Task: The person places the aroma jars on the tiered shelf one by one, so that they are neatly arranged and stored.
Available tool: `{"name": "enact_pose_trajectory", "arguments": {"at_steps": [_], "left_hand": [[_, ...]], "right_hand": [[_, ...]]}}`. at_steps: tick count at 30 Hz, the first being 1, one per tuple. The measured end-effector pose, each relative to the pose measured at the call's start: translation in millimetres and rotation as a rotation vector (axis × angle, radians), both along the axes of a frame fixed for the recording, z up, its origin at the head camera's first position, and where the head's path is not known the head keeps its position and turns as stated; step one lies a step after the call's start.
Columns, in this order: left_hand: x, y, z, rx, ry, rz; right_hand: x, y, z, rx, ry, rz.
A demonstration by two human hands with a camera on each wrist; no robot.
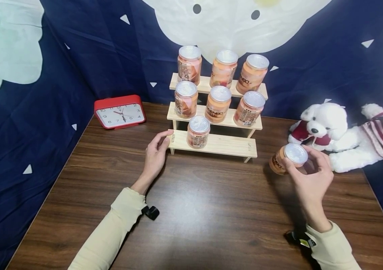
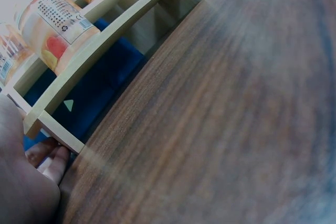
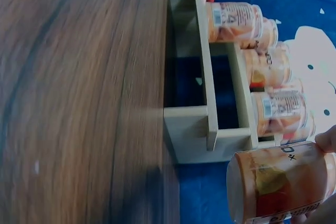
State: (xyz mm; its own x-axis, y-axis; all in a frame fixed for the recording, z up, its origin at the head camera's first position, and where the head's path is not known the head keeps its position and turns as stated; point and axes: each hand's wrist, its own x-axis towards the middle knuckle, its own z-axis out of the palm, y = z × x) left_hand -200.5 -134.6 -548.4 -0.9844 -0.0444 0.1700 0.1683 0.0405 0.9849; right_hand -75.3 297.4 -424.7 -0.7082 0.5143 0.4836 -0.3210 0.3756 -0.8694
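Note:
My right hand (image 1: 313,180) grips a jar (image 1: 278,162) with a silver lid and a peach-orange label, thumb and fingers around its upper part. The jar is held tilted, right of the stepped wooden shelf (image 1: 225,145); in the right wrist view this jar (image 3: 286,179) shows its clear base. My left hand (image 1: 155,155) holds the left end of the lowest step, with curled fingers (image 2: 52,163) beside its leg in the left wrist view. One similar jar (image 1: 198,133) stands on that step, left of its middle.
Three jars (image 1: 217,105) stand on the middle step and three more jars (image 1: 223,69) on the top one. A red alarm clock (image 1: 120,111) is left of the shelf. White plush dogs (image 1: 326,122) sit at the right, close to my right hand. Dark blue cloth (image 1: 110,45) hangs behind the wooden table (image 1: 191,225).

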Motion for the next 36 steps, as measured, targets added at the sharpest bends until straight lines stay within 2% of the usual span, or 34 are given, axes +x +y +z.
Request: {"name": "enact_pose_trajectory", "arguments": {"at_steps": [5, 13, 24, 32, 36], "left_hand": [[-0.6, 1, -0.1, -0.003, 0.008, -0.001], [3.2, 2, 7.7, -0.047, 0.034, 0.017], [7.2, 5, 14.3, -0.012, 0.02, 0.026], [5.5, 3, 9.9, -0.045, 0.02, 0.016], [17.0, 8, 31.0, -0.044, 0.028, 0.029]], "right_hand": [[3.0, -9, 4.0, 0.028, 0.023, 0.048], [3.4, -22, 14.9, 0.024, 0.056, 0.133], [0.5, -46, 20.1, 0.036, -0.009, 0.171], [-8.3, -63, 21.6, 0.007, -0.025, 0.234], [-14.1, -73, 21.8, -0.032, -0.013, 0.265]]}}
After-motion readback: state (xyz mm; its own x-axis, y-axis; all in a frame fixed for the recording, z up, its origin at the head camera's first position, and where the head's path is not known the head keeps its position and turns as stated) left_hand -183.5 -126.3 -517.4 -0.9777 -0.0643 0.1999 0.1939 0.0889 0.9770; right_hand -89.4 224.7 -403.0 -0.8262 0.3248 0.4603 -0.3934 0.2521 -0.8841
